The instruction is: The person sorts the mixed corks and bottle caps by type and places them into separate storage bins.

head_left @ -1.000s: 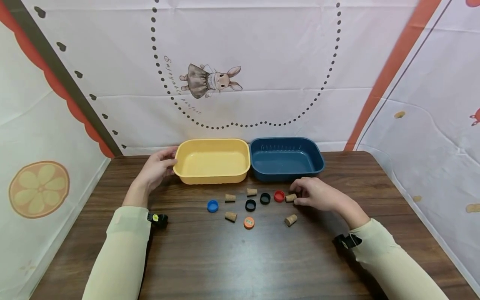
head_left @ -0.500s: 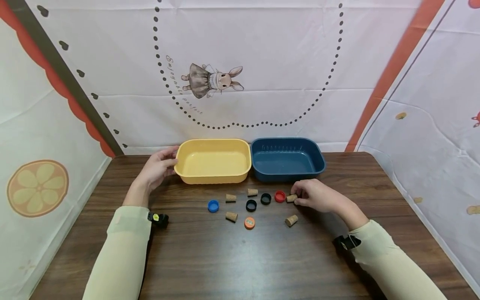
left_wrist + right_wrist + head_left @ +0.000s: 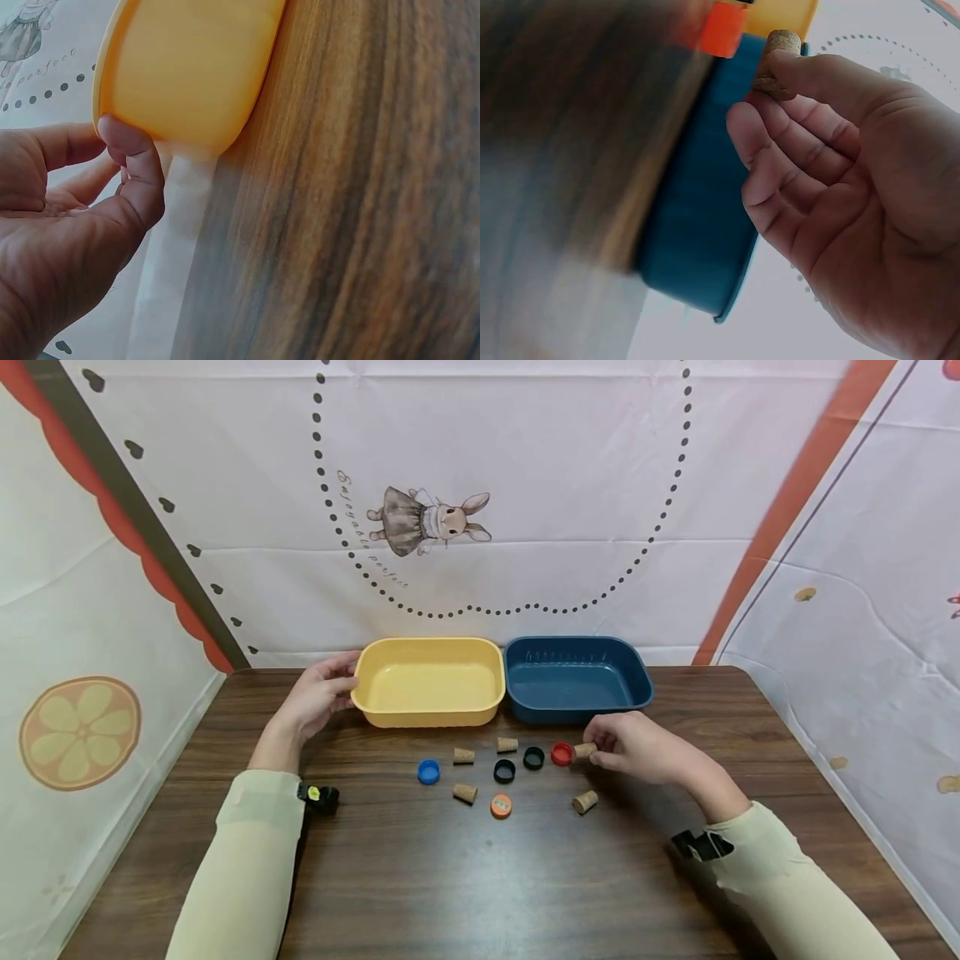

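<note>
Cork (image 3: 583, 751): at the right of the group, in front of the blue tub (image 3: 577, 683), pinched between thumb and forefinger of the right hand (image 3: 637, 750), other fingers curled loosely inward. Whether it clears the desk (image 3: 480, 902), I cannot tell.

Obstructions: red cap (image 3: 562, 753) close against its left end; blue tub's near wall just behind the hand.

Left hand (image 3: 318, 692): grips the left end of the yellow tub (image 3: 427, 687), thumb at the rim. Tubs stand side by side, seemingly touching.

Spread before them: four loose corks (image 3: 465, 793), two black caps (image 3: 534, 758), blue cap (image 3: 428, 772), orange cap (image 3: 501, 806). Orange lies printed face up; the others show hollow sides.

Materials: corks grainy, speckled, slightly tapered. Caps round, shallow. Tubs smooth, plastic-looking, round-cornered. Desk dark, streaked wood grain, glossy in front. Behind, creased white cloth (image 3: 562, 460) with a dotted line and a sideways rabbit (image 3: 427, 521) in a dress.
</note>
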### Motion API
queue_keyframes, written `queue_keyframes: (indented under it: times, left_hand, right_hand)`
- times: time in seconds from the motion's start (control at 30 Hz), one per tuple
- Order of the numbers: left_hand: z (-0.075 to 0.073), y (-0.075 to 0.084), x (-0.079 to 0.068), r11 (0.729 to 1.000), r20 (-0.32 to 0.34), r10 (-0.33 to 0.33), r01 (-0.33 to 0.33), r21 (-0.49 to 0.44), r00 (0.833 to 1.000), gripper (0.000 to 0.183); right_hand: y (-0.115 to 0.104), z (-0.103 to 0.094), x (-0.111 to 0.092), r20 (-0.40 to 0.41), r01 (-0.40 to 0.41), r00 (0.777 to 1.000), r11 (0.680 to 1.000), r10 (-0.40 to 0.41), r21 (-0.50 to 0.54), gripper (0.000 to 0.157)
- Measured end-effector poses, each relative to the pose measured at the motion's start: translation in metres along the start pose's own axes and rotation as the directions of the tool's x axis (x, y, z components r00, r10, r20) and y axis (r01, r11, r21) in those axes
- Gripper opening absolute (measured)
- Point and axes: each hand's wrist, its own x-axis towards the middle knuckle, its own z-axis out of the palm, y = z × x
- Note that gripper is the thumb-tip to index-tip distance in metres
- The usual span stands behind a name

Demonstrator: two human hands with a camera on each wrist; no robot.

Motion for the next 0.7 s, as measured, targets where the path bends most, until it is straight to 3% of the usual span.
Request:
queue_keyframes:
  times: [0.33, 0.7]
  left_hand:
    - [0.000, 0.002, -0.001, 1.000, 0.001, -0.017, 0.017, 0.011, 1.000, 0.059]
    - [-0.002, 0.001, 0.000, 1.000, -0.008, -0.025, 0.025, 0.016, 1.000, 0.057]
  right_hand:
    - [-0.021, -0.015, 0.017, -0.062, 0.052, 0.997, 0.999, -0.052, -0.004, 0.013]
    - [-0.038, -0.022, 0.058, -0.124, 0.090, 0.988, 0.996, -0.088, 0.011, 0.015]
